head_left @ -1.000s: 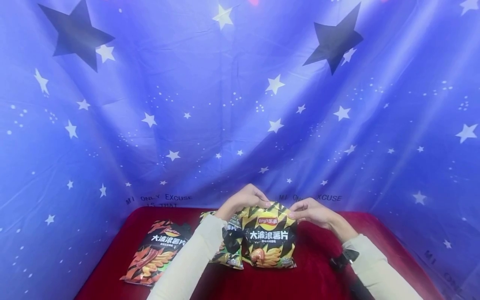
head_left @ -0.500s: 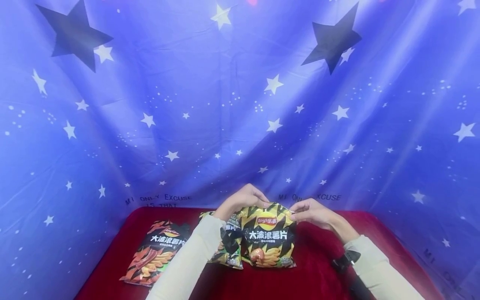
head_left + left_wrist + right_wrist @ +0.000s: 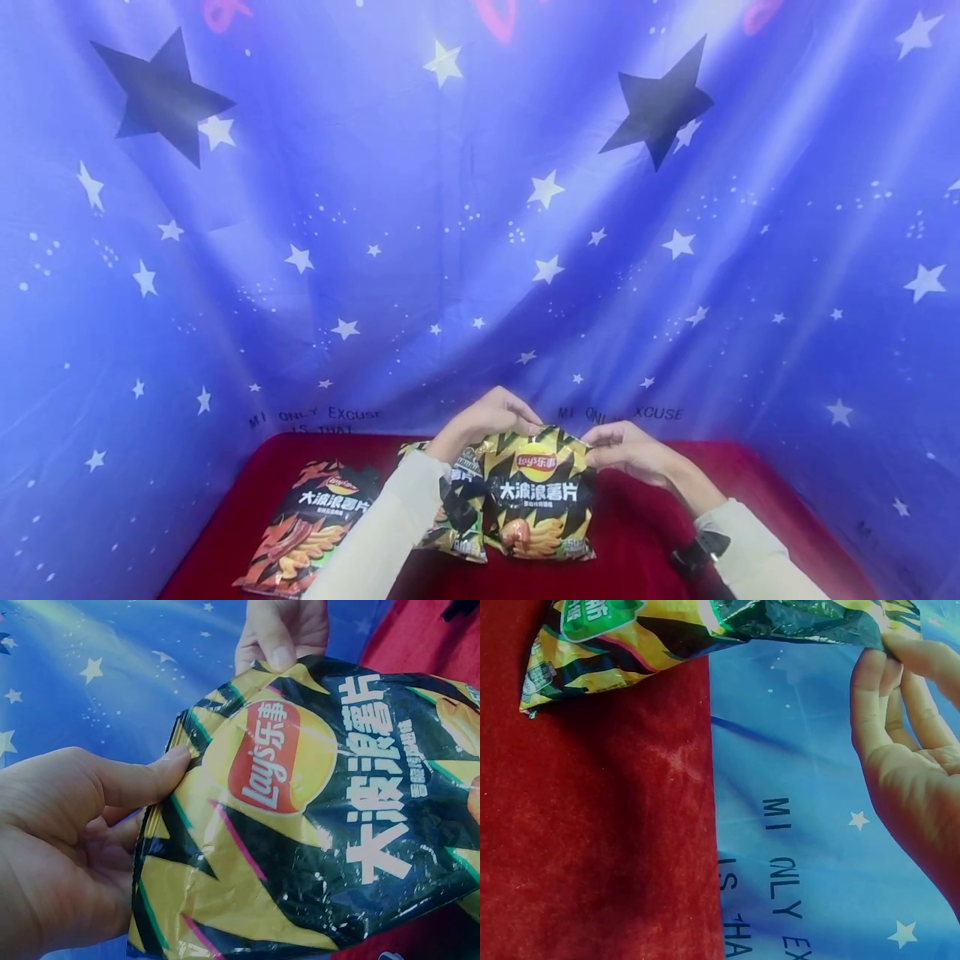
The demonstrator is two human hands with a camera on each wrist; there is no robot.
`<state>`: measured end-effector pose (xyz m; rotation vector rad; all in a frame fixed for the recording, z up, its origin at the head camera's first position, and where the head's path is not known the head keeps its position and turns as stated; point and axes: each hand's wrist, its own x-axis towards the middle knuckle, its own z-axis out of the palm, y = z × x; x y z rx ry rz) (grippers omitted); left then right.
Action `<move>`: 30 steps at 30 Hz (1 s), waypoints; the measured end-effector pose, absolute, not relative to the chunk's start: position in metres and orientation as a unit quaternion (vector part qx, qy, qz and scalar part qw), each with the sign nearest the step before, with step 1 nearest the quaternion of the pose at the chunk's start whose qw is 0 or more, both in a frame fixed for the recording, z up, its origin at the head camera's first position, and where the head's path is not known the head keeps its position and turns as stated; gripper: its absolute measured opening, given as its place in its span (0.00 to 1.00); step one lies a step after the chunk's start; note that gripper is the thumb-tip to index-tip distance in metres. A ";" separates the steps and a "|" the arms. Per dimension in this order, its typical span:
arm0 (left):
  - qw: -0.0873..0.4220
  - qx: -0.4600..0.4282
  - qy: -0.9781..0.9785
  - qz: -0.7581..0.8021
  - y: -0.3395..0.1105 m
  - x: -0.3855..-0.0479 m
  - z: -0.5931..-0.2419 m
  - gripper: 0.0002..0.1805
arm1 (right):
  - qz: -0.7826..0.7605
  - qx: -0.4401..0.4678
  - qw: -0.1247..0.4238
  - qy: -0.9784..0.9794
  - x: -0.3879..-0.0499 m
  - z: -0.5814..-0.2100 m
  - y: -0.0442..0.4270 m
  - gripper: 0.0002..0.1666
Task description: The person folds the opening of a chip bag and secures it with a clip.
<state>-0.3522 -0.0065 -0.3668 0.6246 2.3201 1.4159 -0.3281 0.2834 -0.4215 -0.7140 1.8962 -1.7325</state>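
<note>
A yellow and black Lay's potato chip bag [image 3: 540,500] stands upright in front of me, its printed face toward the head camera. My left hand [image 3: 491,418] pinches its top seam near the left, the thumb [image 3: 174,765] lying on the front in the left wrist view. The upper right corner is pinched by my right hand [image 3: 633,454], with the thumb against curled fingertips in the right wrist view. Just left of it is a second chip bag [image 3: 468,533], partly hidden by my left sleeve. Farther left lies an orange and black chip bag [image 3: 300,529], also partly covered by that sleeve.
A red velvety cloth [image 3: 637,533] covers the table. Behind and around it hangs a blue curtain [image 3: 450,208] printed with stars and lettering, close to the table's far edge. A dark wrist strap [image 3: 701,552] sits on my right wrist.
The head view has tilted up slightly, so the table and hands sit lower in it. Both hands keep their hold on the yellow and black bag, which has barely moved.
</note>
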 end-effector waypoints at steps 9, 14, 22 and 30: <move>0.210 0.263 0.786 0.519 -0.011 -0.352 -0.375 0.12 | -0.635 -0.265 0.238 0.685 -0.321 -0.427 0.285 0.14; 0.217 0.279 0.780 0.517 -0.013 -0.353 -0.376 0.12 | -0.640 -0.270 0.248 0.675 -0.320 -0.429 0.285 0.17; 0.228 0.283 0.778 0.512 -0.016 -0.357 -0.375 0.13 | -0.642 -0.301 0.251 0.659 -0.322 -0.425 0.284 0.18; 0.237 0.303 0.767 0.514 -0.021 -0.360 -0.370 0.14 | -0.631 -0.301 0.255 0.669 -0.331 -0.425 0.286 0.20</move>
